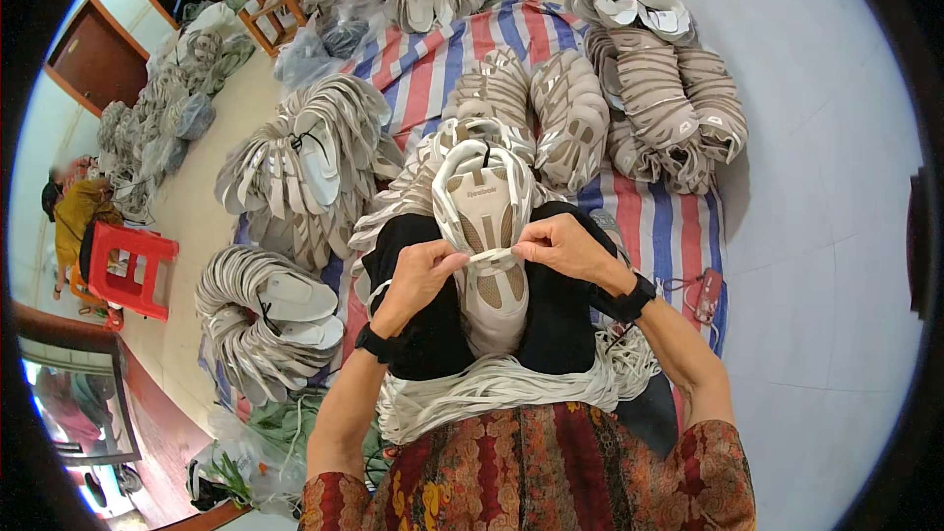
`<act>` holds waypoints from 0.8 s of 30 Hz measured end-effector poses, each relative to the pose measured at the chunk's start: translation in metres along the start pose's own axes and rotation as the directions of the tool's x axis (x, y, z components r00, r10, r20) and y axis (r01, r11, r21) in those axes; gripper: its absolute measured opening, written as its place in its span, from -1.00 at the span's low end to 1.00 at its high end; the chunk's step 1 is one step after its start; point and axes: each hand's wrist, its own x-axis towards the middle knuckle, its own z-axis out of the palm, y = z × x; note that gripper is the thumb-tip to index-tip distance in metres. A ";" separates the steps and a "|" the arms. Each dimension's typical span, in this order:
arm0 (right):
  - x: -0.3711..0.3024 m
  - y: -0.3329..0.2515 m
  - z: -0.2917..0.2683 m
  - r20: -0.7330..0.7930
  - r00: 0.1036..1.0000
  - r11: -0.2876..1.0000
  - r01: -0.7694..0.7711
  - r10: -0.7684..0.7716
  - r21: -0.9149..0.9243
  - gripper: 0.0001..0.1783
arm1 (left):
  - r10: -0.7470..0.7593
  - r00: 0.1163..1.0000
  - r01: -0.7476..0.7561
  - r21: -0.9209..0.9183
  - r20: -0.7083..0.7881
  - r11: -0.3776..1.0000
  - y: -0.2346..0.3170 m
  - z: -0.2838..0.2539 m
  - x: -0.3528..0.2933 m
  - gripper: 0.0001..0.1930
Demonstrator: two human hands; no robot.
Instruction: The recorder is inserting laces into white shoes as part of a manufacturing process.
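Between my knees rests a beige and white shoe upper (482, 199), its toe pointing toward me. A pale flat shoelace (490, 257) runs across it near the toe end. My left hand (425, 275) pinches the lace at its left side, thumb and fingertips pressed together. At the right side my right hand (565, 251) pinches the same lace. The lace lies level between the two hands, close against the upper. A bundle of loose white laces (492, 388) is draped over my lap. Both wrists wear black bands.
Curved stacks of shoe uppers (270, 320) lie left, with more upper bundles (678, 98) ahead right, on a striped sheet (639, 226). A small red device (706, 295) sits at right. A red stool (133, 268) and another person (79, 221) are far left.
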 end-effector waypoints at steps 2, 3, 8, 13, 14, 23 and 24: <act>-0.002 0.001 -0.001 -0.008 1.000 1.000 0.008 -0.008 0.000 -0.78 | -0.028 0.999 0.030 -0.044 0.039 0.999 -0.002 -0.003 -0.001 -0.72; -0.003 0.001 -0.002 -0.043 0.999 0.999 0.019 -0.021 -0.032 -0.78 | -0.004 1.000 0.004 -0.002 -0.003 1.000 -0.002 -0.005 -0.002 -0.73; -0.015 0.012 0.000 -0.121 0.992 0.993 0.024 -0.038 -0.115 -0.79 | 0.092 0.992 -0.083 0.098 -0.088 0.992 0.001 -0.005 -0.008 -0.77; -0.014 -0.001 0.009 -0.122 0.941 0.936 0.290 -0.317 -0.197 -0.80 | 0.186 0.979 -0.174 0.130 -0.080 0.976 -0.008 -0.002 -0.010 -0.78; -0.014 0.001 0.002 -0.130 0.948 0.935 0.250 -0.289 -0.252 -0.80 | 0.190 0.979 -0.179 0.131 -0.074 0.975 -0.006 0.000 -0.010 -0.78; -0.009 -0.010 -0.007 0.084 0.996 0.997 -0.003 0.010 -0.079 -0.81 | 0.134 0.989 -0.136 0.031 0.054 0.990 -0.017 -0.001 -0.007 -0.78; -0.007 -0.016 -0.006 0.157 0.977 0.990 -0.136 0.141 -0.045 -0.79 | 0.114 0.991 -0.113 -0.020 0.064 0.993 -0.017 0.000 -0.007 -0.77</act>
